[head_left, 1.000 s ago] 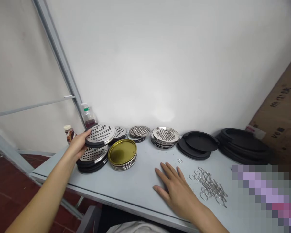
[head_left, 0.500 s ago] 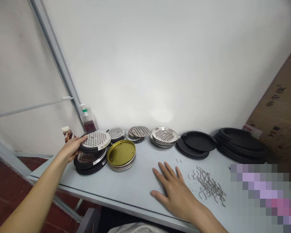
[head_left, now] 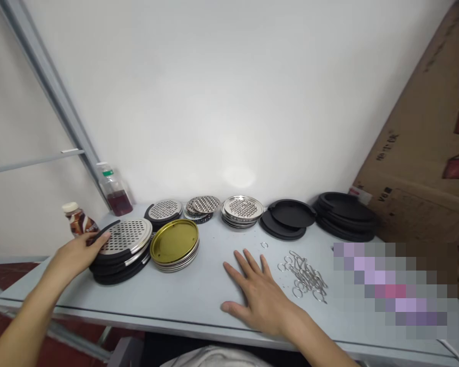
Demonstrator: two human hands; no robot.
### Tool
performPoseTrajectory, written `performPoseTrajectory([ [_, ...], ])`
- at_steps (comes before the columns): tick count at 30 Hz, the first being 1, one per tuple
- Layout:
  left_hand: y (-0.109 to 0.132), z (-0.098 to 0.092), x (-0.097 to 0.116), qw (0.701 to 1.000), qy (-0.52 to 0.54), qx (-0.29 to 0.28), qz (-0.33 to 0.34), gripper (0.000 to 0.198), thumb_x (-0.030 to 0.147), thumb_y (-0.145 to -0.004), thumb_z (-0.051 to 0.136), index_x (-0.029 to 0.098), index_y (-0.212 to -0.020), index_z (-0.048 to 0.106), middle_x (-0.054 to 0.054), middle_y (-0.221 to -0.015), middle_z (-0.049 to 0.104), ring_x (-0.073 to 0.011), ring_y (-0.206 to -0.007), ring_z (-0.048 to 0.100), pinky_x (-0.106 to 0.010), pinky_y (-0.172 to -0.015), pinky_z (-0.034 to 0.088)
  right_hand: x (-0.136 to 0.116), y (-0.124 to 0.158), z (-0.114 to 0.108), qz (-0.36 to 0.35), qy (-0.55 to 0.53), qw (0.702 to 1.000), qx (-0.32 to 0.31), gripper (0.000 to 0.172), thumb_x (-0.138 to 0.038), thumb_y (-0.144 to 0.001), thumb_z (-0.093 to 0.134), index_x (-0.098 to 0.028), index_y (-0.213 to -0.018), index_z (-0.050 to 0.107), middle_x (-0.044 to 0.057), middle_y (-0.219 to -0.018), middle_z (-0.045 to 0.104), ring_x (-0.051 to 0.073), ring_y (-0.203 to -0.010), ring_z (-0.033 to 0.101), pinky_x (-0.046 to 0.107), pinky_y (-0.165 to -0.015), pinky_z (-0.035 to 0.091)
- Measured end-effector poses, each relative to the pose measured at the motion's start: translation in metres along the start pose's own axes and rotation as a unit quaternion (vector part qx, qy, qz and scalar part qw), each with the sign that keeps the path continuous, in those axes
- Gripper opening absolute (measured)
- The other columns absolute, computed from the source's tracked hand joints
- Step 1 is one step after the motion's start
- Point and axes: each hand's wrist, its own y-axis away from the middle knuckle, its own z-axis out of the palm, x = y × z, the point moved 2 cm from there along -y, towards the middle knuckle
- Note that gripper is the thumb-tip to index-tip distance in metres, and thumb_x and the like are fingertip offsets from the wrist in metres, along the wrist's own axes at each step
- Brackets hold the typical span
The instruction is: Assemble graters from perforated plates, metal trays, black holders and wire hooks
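Note:
At the left, my left hand (head_left: 76,255) grips the rim of a round grater (head_left: 127,236), its thumb on top and its other fingers hidden at the side. This silver perforated disc with a black edge lies on a stack of similar black-rimmed graters (head_left: 118,275). Just right of it stands a pile of round metal plates, with a gold lid-like disc (head_left: 175,240) uppermost. My right hand (head_left: 258,293) rests palm down on the table (head_left: 199,306), fingers spread, holding nothing. Beside it lies a heap of thin metal wire pieces with ring ends (head_left: 306,279).
Along the wall stand another black-rimmed grater (head_left: 165,209), small grating discs (head_left: 206,204), a stack of silver grater plates (head_left: 243,209) and black round trays (head_left: 292,213), (head_left: 346,216). Two bottles (head_left: 118,196), (head_left: 78,220) stand left. A cardboard box (head_left: 416,168) rises at right.
My left hand has lowered the grater onto the stack and still touches it. The view has shifted to the right. My right hand remains flat on the table.

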Motion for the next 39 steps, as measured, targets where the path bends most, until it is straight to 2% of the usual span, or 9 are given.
performPoseTrajectory([
  [2, -0.003, -0.001, -0.007, 0.997, -0.075, 0.024, 0.01, 0.034, 0.052, -0.071, 0.07, 0.019, -0.079, 0.069, -0.007, -0.067, 0.07, -0.0422, -0.091, 0.066, -0.057, -0.088, 0.047, 0.0, 0.0, 0.0, 0.001, -0.001, 1.0, 0.014, 0.087, -0.079, -0.084, 0.039, -0.031, -0.154, 0.025, 0.011, -0.164, 0.007, 0.037, -0.149, -0.006, 0.063, -0.115, -0.005],
  [6, 0.004, -0.001, -0.007, 0.992, -0.091, 0.071, 0.049, 0.024, 0.046, -0.075, 0.065, 0.024, -0.083, 0.069, -0.001, -0.06, 0.063, -0.0364, -0.081, 0.066, -0.058, -0.082, 0.051, 0.0, -0.001, -0.001, 0.002, 0.0, 0.999, 0.038, 0.082, -0.075, -0.085, 0.045, -0.03, -0.152, 0.031, 0.011, -0.164, 0.014, 0.038, -0.149, -0.001, 0.063, -0.116, -0.003],
  [9, 0.036, 0.002, 0.023, 0.959, -0.087, 0.235, 0.131, 0.023, 0.041, -0.078, 0.061, 0.024, -0.091, 0.068, -0.007, -0.076, 0.065, -0.042, -0.103, 0.062, -0.061, -0.093, 0.046, 0.0, -0.001, -0.002, 0.002, -0.001, 0.999, 0.038, 0.081, -0.073, -0.085, 0.047, -0.03, -0.152, 0.032, 0.011, -0.163, 0.014, 0.039, -0.149, 0.001, 0.063, -0.116, -0.002],
  [11, 0.065, 0.014, 0.053, 0.935, -0.046, 0.271, 0.224, 0.03, 0.042, -0.086, 0.057, 0.022, -0.106, 0.066, -0.01, -0.104, 0.067, -0.0412, -0.118, 0.055, -0.059, -0.104, 0.037, -0.001, -0.001, -0.003, 0.001, 0.0, 0.999, 0.036, 0.081, -0.073, -0.085, 0.048, -0.03, -0.152, 0.032, 0.011, -0.164, 0.015, 0.039, -0.149, 0.001, 0.064, -0.116, -0.002],
  [12, 0.08, 0.022, 0.068, 0.92, -0.015, 0.285, 0.267, 0.026, 0.043, -0.085, 0.06, 0.022, -0.098, 0.068, -0.009, -0.102, 0.068, -0.038, -0.11, 0.059, -0.055, -0.103, 0.041, -0.001, -0.001, -0.003, 0.001, 0.002, 0.999, 0.036, 0.081, -0.073, -0.085, 0.048, -0.03, -0.152, 0.032, 0.011, -0.163, 0.015, 0.039, -0.149, 0.001, 0.063, -0.116, -0.002],
  [16, 0.123, 0.065, 0.114, 0.901, 0.019, 0.122, 0.416, 0.018, 0.035, -0.089, 0.063, 0.021, -0.098, 0.071, -0.008, -0.103, 0.069, -0.0294, -0.102, 0.06, -0.045, -0.099, 0.044, -0.001, -0.002, -0.002, 0.007, 0.004, 0.999, 0.032, 0.08, -0.075, -0.086, 0.044, -0.031, -0.152, 0.033, 0.01, -0.164, 0.014, 0.038, -0.149, 0.001, 0.063, -0.117, -0.001],
  [19, 0.135, 0.084, 0.123, 0.895, 0.01, 0.065, 0.44, 0.015, 0.03, -0.09, 0.063, 0.021, -0.099, 0.072, -0.009, -0.103, 0.068, -0.0275, -0.101, 0.059, -0.042, -0.095, 0.045, 0.0, -0.003, -0.001, 0.009, 0.008, 0.999, 0.03, 0.079, -0.075, -0.086, 0.043, -0.032, -0.151, 0.033, 0.009, -0.163, 0.015, 0.037, -0.15, 0.001, 0.062, -0.117, 0.0],
  [33, 0.129, 0.09, 0.118, 0.89, 0.014, -0.002, 0.455, 0.015, 0.028, -0.092, 0.059, 0.022, -0.092, 0.072, -0.007, -0.097, 0.071, -0.0251, -0.093, 0.063, -0.04, -0.089, 0.047, 0.0, -0.002, -0.003, 0.005, -0.003, 0.999, 0.037, 0.08, -0.074, -0.085, 0.047, -0.03, -0.151, 0.035, 0.011, -0.163, 0.016, 0.037, -0.15, 0.001, 0.062, -0.117, -0.002],
  [39, 0.115, 0.076, 0.125, 0.89, 0.071, 0.043, 0.447, 0.015, 0.035, -0.091, 0.06, 0.025, -0.093, 0.071, -0.005, -0.095, 0.074, -0.0267, -0.093, 0.066, -0.05, -0.111, 0.035, 0.001, -0.003, -0.001, 0.001, -0.039, 0.997, 0.064, 0.09, -0.068, -0.084, 0.055, -0.026, -0.156, 0.02, 0.01, -0.162, 0.021, 0.034, -0.15, 0.006, 0.058, -0.119, -0.001],
])
